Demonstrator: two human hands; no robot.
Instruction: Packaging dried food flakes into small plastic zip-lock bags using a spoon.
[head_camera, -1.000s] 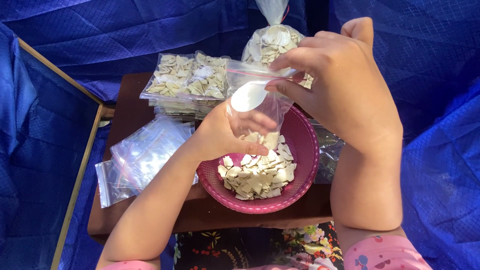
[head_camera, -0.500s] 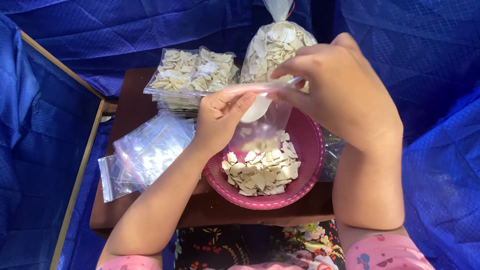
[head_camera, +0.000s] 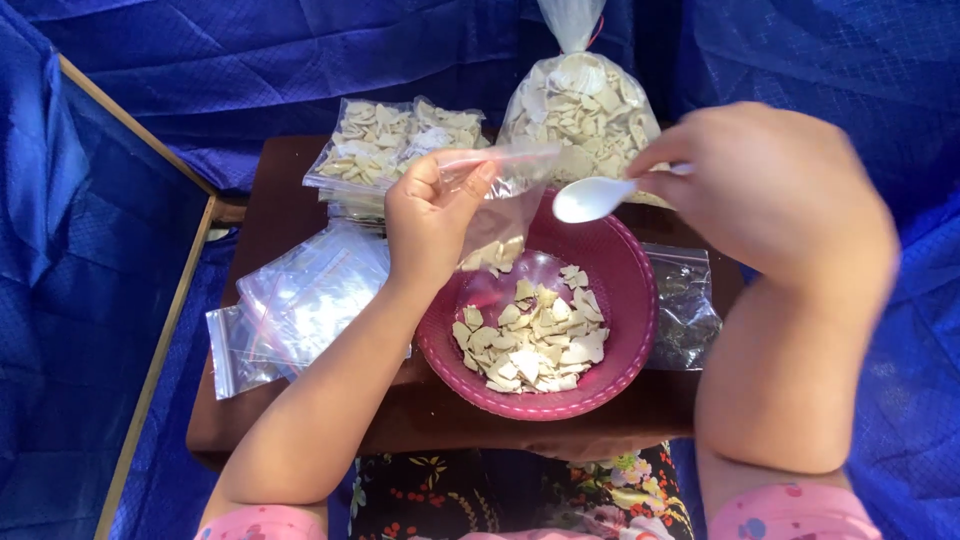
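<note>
My left hand (head_camera: 430, 215) holds up a small clear zip bag (head_camera: 497, 215) by its mouth, over the far rim of a pink bowl (head_camera: 620, 345). A few pale chips lie in the bag's bottom. My right hand (head_camera: 775, 190) grips a white plastic spoon (head_camera: 592, 198), whose empty scoop hangs just right of the bag's mouth, above the bowl. The bowl holds a heap of pale broken chips (head_camera: 530, 340).
A small brown table (head_camera: 270, 210) bears everything. A pile of empty clear zip bags (head_camera: 295, 300) lies left of the bowl. Filled flat bags of chips (head_camera: 385, 145) are stacked at the back. A big tied bag of chips (head_camera: 585, 110) stands behind the bowl. Blue cloth surrounds the table.
The spoon was inside the bag's mouth; my right hand has drawn it out to the right. The bag now shows a few chips at its bottom.
</note>
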